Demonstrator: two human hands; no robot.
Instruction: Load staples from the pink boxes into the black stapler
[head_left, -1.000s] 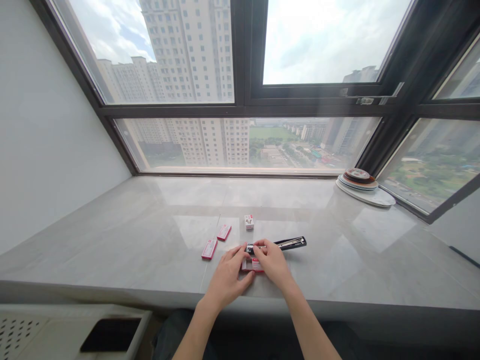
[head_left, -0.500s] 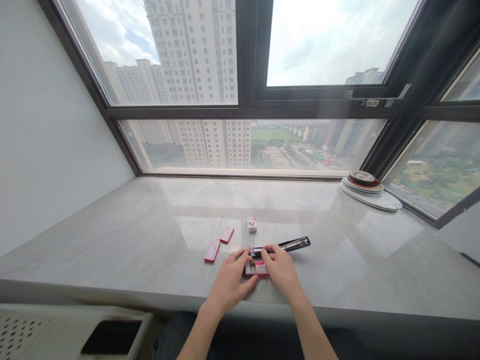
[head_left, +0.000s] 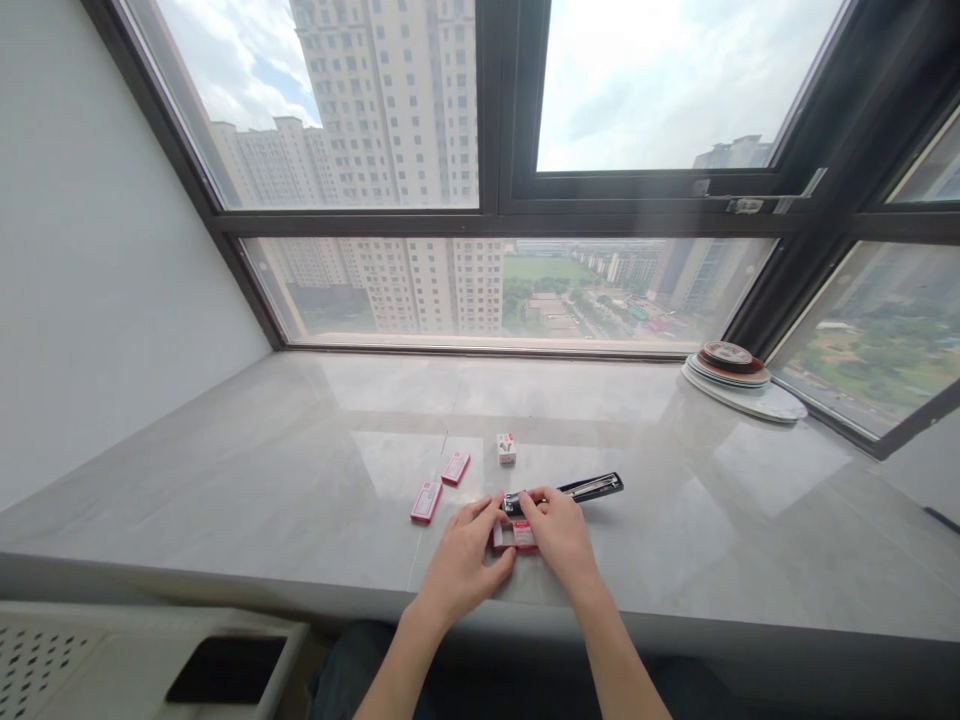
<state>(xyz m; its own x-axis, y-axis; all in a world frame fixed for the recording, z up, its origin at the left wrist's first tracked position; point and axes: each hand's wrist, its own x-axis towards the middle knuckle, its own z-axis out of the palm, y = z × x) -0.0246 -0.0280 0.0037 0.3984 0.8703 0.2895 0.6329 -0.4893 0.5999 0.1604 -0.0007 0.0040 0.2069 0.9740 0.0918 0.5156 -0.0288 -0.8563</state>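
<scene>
My left hand (head_left: 465, 560) and my right hand (head_left: 561, 535) meet over a small red and white box (head_left: 514, 537) near the front edge of a grey stone sill (head_left: 300, 480). Fingers of both hands are curled onto that box, which lies on the sill. Just behind my fingertips lies an opened black stapler (head_left: 577, 490), its long arm stretched to the right. My right fingertips sit close to its left end; whether they touch it I cannot make out.
Two flat red boxes (head_left: 425, 500) (head_left: 455, 467) lie to the left, and a small white and red box (head_left: 507, 448) stands behind the stapler. A stack of plates (head_left: 739, 375) rests at the back right by the window. A white perforated surface (head_left: 90, 660) sits below left.
Both hands have stayed on the small box by the stapler; only the view has shifted slightly.
</scene>
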